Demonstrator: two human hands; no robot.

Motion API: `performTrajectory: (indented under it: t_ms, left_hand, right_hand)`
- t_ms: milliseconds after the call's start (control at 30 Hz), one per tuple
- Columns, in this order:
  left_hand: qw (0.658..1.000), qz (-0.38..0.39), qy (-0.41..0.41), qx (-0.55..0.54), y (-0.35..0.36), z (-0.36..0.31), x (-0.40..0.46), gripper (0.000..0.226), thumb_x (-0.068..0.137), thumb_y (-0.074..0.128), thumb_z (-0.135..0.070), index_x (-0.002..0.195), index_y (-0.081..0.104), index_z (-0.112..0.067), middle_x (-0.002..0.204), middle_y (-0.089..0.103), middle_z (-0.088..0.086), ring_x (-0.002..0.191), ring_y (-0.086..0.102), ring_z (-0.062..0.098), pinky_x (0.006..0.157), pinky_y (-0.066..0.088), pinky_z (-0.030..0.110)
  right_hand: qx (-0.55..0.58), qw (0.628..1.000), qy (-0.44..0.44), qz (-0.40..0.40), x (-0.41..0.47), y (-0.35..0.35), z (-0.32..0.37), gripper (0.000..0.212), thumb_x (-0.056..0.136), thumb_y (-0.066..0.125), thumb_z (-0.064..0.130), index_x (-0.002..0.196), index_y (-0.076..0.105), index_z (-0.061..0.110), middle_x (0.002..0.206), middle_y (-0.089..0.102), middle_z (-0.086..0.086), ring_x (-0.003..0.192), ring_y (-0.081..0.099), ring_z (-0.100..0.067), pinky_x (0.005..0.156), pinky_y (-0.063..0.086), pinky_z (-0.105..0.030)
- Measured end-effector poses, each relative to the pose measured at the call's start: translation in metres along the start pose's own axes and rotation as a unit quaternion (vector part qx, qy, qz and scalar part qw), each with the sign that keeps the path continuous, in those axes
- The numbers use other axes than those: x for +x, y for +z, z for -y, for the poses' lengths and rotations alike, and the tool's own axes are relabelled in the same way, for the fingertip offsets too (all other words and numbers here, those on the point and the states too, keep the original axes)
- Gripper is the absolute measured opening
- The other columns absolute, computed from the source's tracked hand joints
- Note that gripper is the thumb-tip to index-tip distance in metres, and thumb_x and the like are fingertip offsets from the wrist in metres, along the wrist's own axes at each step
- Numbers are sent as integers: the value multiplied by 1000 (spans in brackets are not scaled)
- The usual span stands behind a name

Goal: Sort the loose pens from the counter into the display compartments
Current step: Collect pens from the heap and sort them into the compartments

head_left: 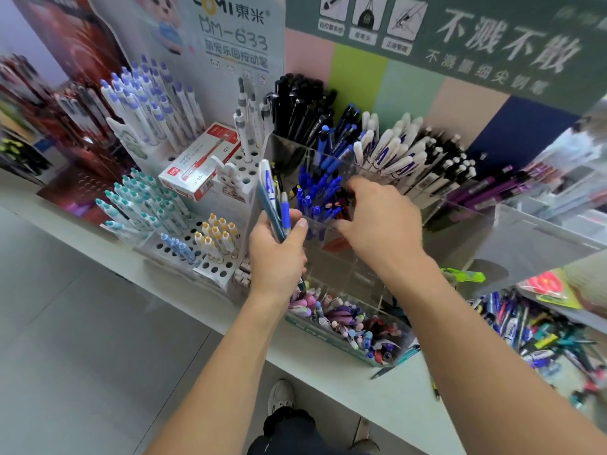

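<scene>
Head view: slim plastic pens in left hand.

A small bunch of pens, among them a white one with blue print, a teal one and a blue-gripped one, is standing nearly upright, tips down. At its three o'clock the clear display compartments are holding blue pens leaning toward eleven o'clock. The loose pens are lying jumbled on the counter at four o'clock.
</scene>
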State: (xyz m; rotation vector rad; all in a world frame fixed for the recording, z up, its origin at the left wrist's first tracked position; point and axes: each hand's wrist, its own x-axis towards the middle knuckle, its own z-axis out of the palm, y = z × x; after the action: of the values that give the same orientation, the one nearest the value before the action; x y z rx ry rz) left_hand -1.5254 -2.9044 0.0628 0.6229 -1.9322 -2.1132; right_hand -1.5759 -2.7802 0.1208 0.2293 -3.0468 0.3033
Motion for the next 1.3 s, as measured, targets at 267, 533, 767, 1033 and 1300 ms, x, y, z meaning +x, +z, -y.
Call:
performTrajectory:
  t_ms: [267, 533, 767, 1033, 1300]
  left_hand:
    - [989, -6, 97, 115, 18, 5, 13, 32, 78, 84, -10, 100, 63, -19, 80, 68, -7, 68, 64, 0, 61, 50, 13]
    - [985, -45, 97, 136, 7, 9, 31, 33, 83, 83, -27, 102, 60, -14, 87, 66, 1, 80, 64, 19, 75, 57, 35]
    - [998, 0, 29, 55, -4, 10, 20, 19, 89, 75, -10, 88, 57, -16, 74, 60, -2, 57, 53, 11, 51, 44, 22]
    - [960, 142, -159, -184, -38, -3, 2, 24, 103, 42, -12, 122, 55, -5, 78, 59, 4, 44, 33, 9, 35, 28, 18]
    - [897, 343, -186, -209, -43, -9, -40, 26, 91, 62, -17, 116, 68, -11, 77, 60, 3, 42, 41, 4, 36, 34, 15]
  right_hand:
    - [16, 999, -24, -22, 8, 8, 3, 21, 89, 64, 28, 110, 68, 31, 96, 72, -1, 84, 68, -32, 62, 47, -34]
    - [17, 1000, 2, -15, -9, -12, -16, 10, 87, 64, 19, 79, 63, 14, 90, 52, -4, 75, 50, -25, 55, 33, -29]
    - [-87, 994, -22, 62, 2, -12, 6, 9, 93, 65, 18, 96, 57, 13, 84, 54, -6, 78, 47, -30, 63, 39, -36]
    - [43, 986, -119, 109, 5, -26, 3, 45, 98, 56, 8, 139, 56, 26, 129, 66, -4, 114, 62, -28, 93, 54, -46]
    - [361, 929, -33, 67, -56, -45, -15, 18, 92, 71, 36, 85, 80, 22, 60, 67, 14, 53, 58, -1, 53, 42, -14]
